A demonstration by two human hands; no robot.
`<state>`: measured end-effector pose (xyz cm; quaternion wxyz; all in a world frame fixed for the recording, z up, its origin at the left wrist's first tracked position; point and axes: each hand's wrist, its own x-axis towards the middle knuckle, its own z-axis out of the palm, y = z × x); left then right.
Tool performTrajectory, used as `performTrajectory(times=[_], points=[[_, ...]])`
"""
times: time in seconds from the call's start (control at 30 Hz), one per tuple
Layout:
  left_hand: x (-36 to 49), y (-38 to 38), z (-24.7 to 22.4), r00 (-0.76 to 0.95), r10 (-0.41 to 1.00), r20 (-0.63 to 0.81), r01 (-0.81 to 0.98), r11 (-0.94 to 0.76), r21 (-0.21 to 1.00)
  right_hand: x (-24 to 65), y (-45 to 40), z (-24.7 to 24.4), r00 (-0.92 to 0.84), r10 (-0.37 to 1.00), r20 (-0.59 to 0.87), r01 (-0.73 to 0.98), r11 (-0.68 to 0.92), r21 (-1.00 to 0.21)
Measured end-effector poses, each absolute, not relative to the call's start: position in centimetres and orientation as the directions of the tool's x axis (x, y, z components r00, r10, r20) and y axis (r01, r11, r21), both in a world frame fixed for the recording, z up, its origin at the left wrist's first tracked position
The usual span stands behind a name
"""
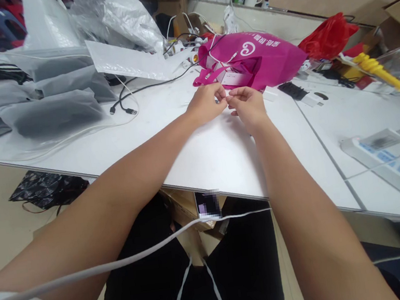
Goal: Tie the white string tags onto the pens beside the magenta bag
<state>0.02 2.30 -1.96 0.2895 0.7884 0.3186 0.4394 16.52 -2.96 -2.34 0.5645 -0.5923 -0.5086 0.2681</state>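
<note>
My left hand (pixel 208 102) and my right hand (pixel 247 106) meet fingertip to fingertip above the white table (pixel 218 155). The fingers of both are pinched together. Whatever sits between them is too small and too covered by the fingers to make out. Just beyond the hands lies a magenta bag (pixel 272 58) with white print, slumped on its side with its opening toward me. A white box (pixel 238 78) shows at the mouth of this bag, right behind my fingertips.
Grey plastic packages (pixel 53 117) lie on the left beside a black cable (pixel 148 86). A white power strip (pixel 391 160) is at the right, with a red plastic bag (pixel 328 37) and a yellow object (pixel 379 69) behind. A white cord (pixel 126 262) crosses in front of my lap.
</note>
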Motion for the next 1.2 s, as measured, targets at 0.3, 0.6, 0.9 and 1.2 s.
performTrajectory(times=[0.3, 0.6, 0.9, 1.2], points=[[0.1, 2.3, -1.9, 0.423, 0.755, 0.501, 0.285, -0.636, 0.718, 16.8, -2.8, -2.4, 0.331, 0.895, 0.298, 0.369, 0.167, -0.914], [-0.3, 2.0, -1.6, 0.423, 0.780, 0.461, 0.345, -0.609, 0.715, 16.4, -2.7, -2.3, 0.336, 0.898, 0.285, 0.380, 0.148, -0.913], [-0.3, 2.1, -1.6, 0.453, 0.763, 0.461, 0.379, -0.633, 0.675, 16.6, -2.3, -2.9, 0.343, 0.888, 0.305, 0.400, 0.155, -0.903], [-0.2, 2.2, -1.7, 0.458, 0.759, 0.464, 0.369, -0.637, 0.677, 17.0, -2.1, -3.1, 0.323, 0.894, 0.312, 0.430, 0.155, -0.889]])
